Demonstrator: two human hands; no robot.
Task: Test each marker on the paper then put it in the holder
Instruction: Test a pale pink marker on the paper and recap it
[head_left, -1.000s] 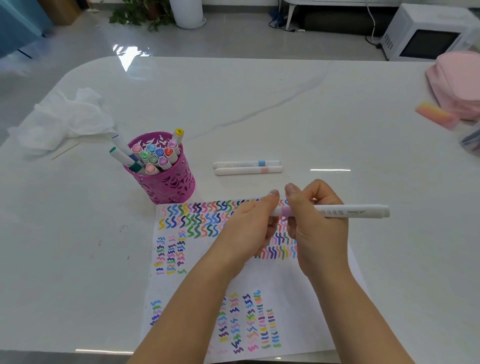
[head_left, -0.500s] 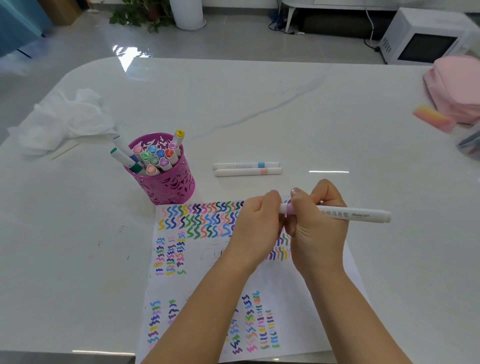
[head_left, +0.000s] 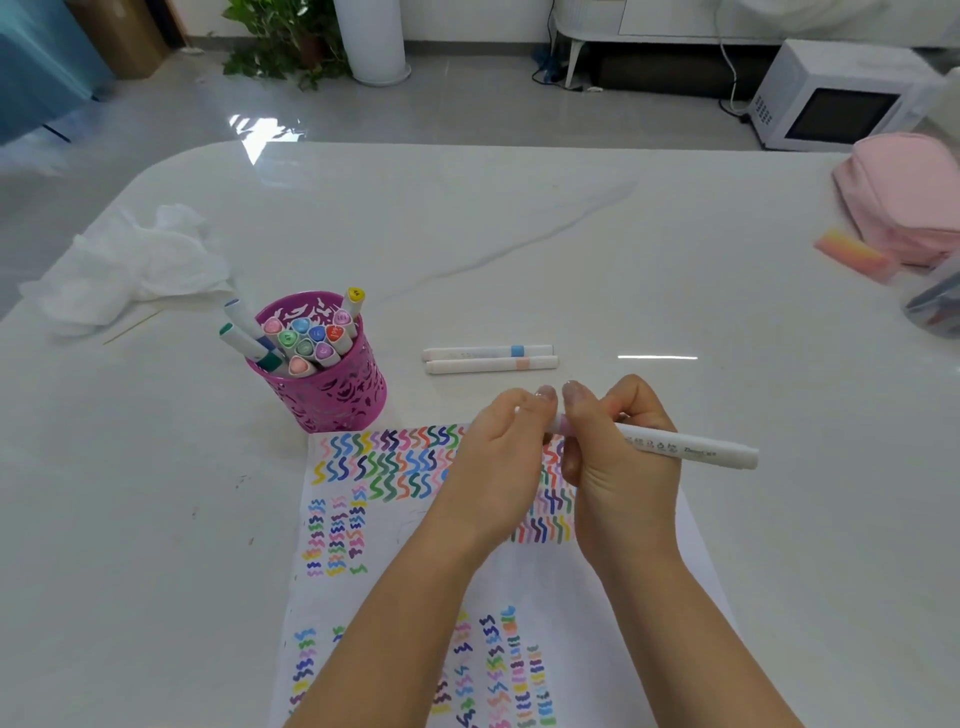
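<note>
Both hands have drawn closer together over the last second, their thumbs now almost meeting. A crumpled tissue lies far left. The pink holder, full of capped markers, stands just beyond the paper. Two white markers lie side by side on the table. Above the paper, the left hand curls round the held marker at its pink end, and the right hand grips its barrel.

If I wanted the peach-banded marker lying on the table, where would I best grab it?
Probably mid-barrel, coming from above on the near side. The peach-banded marker lies flat, with the blue-banded marker right against its far side, so roll it toward you first, then pinch across the round barrel.
</note>
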